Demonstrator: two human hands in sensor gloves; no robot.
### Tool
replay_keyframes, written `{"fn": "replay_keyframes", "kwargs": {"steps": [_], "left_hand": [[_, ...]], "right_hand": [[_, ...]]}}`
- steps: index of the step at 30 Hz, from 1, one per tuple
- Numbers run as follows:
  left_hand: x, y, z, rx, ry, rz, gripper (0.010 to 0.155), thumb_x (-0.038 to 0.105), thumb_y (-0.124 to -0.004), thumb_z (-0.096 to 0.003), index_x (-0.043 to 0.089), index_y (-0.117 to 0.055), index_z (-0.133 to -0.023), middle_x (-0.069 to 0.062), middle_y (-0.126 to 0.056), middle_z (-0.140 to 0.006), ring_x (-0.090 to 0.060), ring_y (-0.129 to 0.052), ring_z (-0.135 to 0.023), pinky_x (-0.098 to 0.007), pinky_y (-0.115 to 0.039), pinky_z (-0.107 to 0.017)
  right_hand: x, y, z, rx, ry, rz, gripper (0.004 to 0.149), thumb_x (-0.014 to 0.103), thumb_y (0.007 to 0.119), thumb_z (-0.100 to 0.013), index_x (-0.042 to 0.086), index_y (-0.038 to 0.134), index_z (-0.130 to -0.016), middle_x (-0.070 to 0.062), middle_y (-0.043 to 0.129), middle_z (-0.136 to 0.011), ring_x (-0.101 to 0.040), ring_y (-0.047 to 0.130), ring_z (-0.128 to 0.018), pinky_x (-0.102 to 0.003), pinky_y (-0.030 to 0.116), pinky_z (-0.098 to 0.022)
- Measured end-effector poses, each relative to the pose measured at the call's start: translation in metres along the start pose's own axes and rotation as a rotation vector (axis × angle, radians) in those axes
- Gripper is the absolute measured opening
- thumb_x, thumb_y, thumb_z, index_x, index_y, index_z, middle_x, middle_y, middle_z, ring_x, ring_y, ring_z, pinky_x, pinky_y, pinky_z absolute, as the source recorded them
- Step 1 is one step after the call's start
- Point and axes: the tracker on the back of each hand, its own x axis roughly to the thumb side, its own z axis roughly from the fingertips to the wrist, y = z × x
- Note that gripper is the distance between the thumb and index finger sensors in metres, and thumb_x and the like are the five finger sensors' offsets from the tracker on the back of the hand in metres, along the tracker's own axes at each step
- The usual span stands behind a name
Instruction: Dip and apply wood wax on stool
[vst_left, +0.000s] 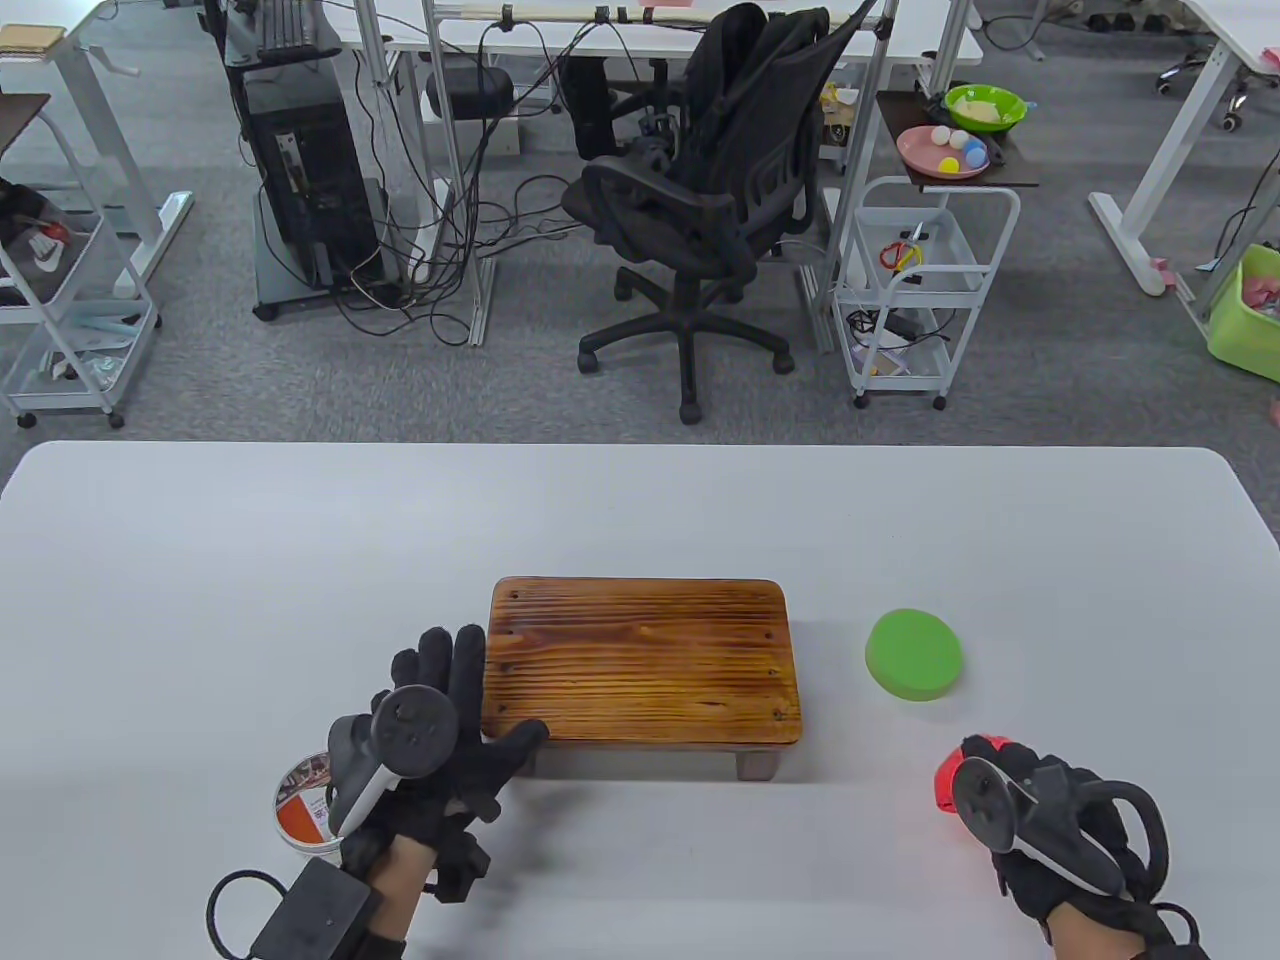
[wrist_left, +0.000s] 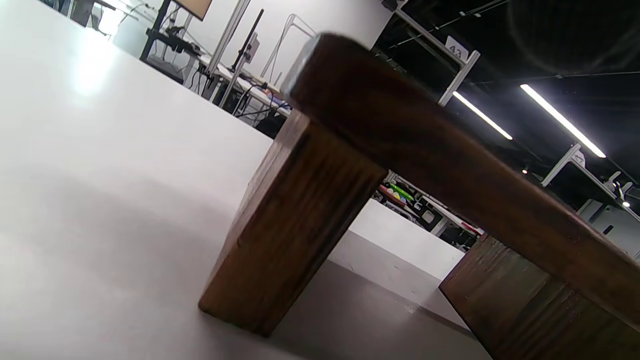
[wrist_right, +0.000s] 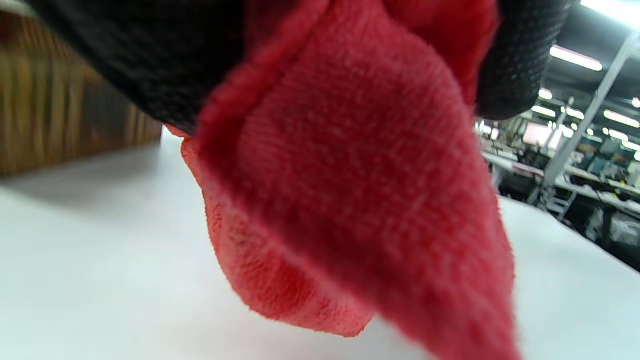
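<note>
The wooden stool (vst_left: 642, 660) stands mid-table (vst_left: 640, 510). The left hand (vst_left: 450, 735) lies against its left end, fingers straight, above the wax tin (vst_left: 300, 812). The right hand (vst_left: 1040, 815) grips a red cloth (wrist_right: 350, 200) near a green lid (vst_left: 913, 654).

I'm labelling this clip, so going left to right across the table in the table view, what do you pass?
Wax tin → left hand, at the stool's left edge → wooden stool → green round pad → right hand, gripping a red cloth.
</note>
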Motion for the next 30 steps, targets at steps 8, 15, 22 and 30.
{"fn": "replay_keyframes", "kwargs": {"steps": [8, 15, 22, 30], "left_hand": [[-0.014, -0.019, -0.018, -0.076, 0.052, 0.069, 0.104, 0.083, -0.073, -0.0393, 0.042, -0.013, -0.113, -0.018, -0.019, -0.125, -0.055, -0.022, -0.110, -0.079, -0.031, -0.071], [-0.016, -0.023, -0.020, -0.067, 0.032, 0.085, 0.095, 0.084, -0.072, -0.0395, 0.046, -0.028, -0.115, -0.011, -0.032, -0.127, -0.053, -0.029, -0.112, -0.079, -0.034, -0.072], [-0.013, -0.025, -0.017, -0.055, 0.033, 0.061, 0.096, 0.084, -0.069, -0.0403, 0.044, -0.026, -0.116, -0.013, -0.037, -0.126, -0.053, -0.034, -0.112, -0.079, -0.036, -0.071], [-0.010, -0.025, -0.017, -0.037, 0.034, 0.016, 0.096, 0.085, -0.067, -0.0397, 0.042, -0.027, -0.116, -0.013, -0.042, -0.125, -0.053, -0.034, -0.112, -0.080, -0.036, -0.070]], "right_hand": [[0.052, -0.065, -0.031, -0.205, -0.116, -0.093, 0.073, 0.041, 0.098, -0.036, 0.024, 0.065, -0.098, -0.006, 0.080, -0.096, -0.032, 0.098, -0.070, -0.046, 0.086, -0.048], [0.117, -0.060, -0.064, -0.131, -0.269, -0.025, 0.072, 0.040, 0.099, -0.035, 0.025, 0.066, -0.097, -0.005, 0.080, -0.096, -0.032, 0.096, -0.073, -0.048, 0.084, -0.050], [0.148, -0.041, -0.078, -0.053, -0.350, 0.045, 0.068, 0.036, 0.100, -0.033, 0.030, 0.073, -0.096, -0.006, 0.082, -0.096, -0.033, 0.092, -0.075, -0.051, 0.080, -0.055], [0.163, -0.049, -0.063, -0.038, -0.518, 0.051, 0.068, 0.035, 0.100, -0.033, 0.032, 0.072, -0.096, -0.003, 0.081, -0.098, -0.032, 0.090, -0.080, -0.053, 0.077, -0.060]]}}
